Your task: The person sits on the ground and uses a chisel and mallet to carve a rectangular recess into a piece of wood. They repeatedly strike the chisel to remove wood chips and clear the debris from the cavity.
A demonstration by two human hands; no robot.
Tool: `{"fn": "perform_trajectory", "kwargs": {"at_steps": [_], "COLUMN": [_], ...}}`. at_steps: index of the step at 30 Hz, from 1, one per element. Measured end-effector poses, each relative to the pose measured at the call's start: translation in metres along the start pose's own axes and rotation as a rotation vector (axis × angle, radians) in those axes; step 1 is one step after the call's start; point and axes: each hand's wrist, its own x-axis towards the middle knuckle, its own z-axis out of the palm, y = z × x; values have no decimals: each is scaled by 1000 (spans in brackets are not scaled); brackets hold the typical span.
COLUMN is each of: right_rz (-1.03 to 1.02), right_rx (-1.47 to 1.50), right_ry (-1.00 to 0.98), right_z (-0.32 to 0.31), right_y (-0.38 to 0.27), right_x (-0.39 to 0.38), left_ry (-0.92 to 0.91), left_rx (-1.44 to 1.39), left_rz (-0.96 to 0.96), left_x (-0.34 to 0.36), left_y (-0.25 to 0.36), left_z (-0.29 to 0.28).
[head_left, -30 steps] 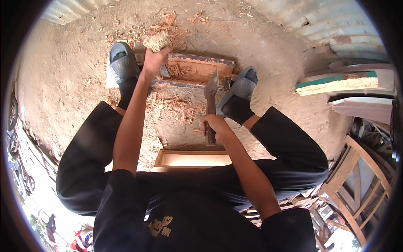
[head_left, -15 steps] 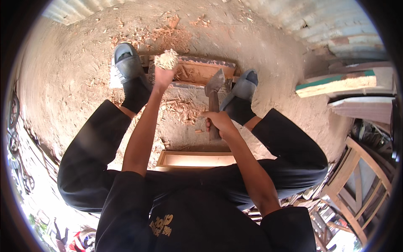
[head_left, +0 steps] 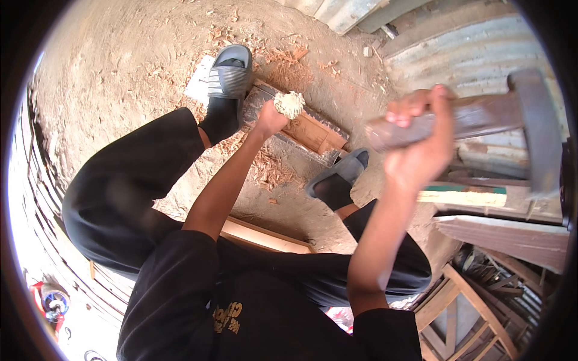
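Observation:
My right hand (head_left: 421, 135) is raised at the right, wrapped round the wooden handle of an adze (head_left: 536, 132). Its dark metal head points down past the end of the handle and is blurred. Lower and to the left, my left hand (head_left: 271, 120) is closed round a piece of wood (head_left: 289, 104) with a pale, rough, splintered end facing up. The rest of that piece is hidden beneath the hand. Under it, a long timber block (head_left: 328, 157) with a hollowed reddish top lies on the ground between my sandalled feet.
Wood shavings (head_left: 268, 168) litter the dirt floor. A pale wooden box-like seat (head_left: 265, 234) is partly under my legs. At right are stacked boards (head_left: 506, 231), a wooden frame (head_left: 445, 295) and corrugated metal sheeting (head_left: 481, 54). A red-and-blue wheeled vehicle (head_left: 54, 301) stands lower left.
My right hand has swung the adze up and to the right from beside the timber block. The left hand keeps its grip on the piece of wood. The whole view has turned.

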Motion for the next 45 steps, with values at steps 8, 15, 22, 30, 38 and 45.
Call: {"fn": "perform_trajectory", "kwargs": {"at_steps": [8, 15, 22, 30, 38, 45], "right_rz": [900, 561, -328, 744, 467, -256], "right_rx": [-636, -386, 141, -773, -92, 340], "right_ry": [-384, -102, -140, -418, -213, -358], "right_z": [-77, -24, 9, -76, -17, 4], "right_y": [123, 31, -15, 129, 27, -13], "right_x": [-73, -33, 7, -76, -49, 10], "left_ry": [-5, 87, 87, 70, 95, 47], "left_rx": [-24, -69, 68, 150, 44, -5], "left_rz": [43, 22, -79, -94, -25, -74], "left_x": [7, 6, -1, -10, -1, -4], "left_y": [-12, -12, -1, 61, -11, -4], "left_z": [6, 7, 6, -4, 3, 1]}}
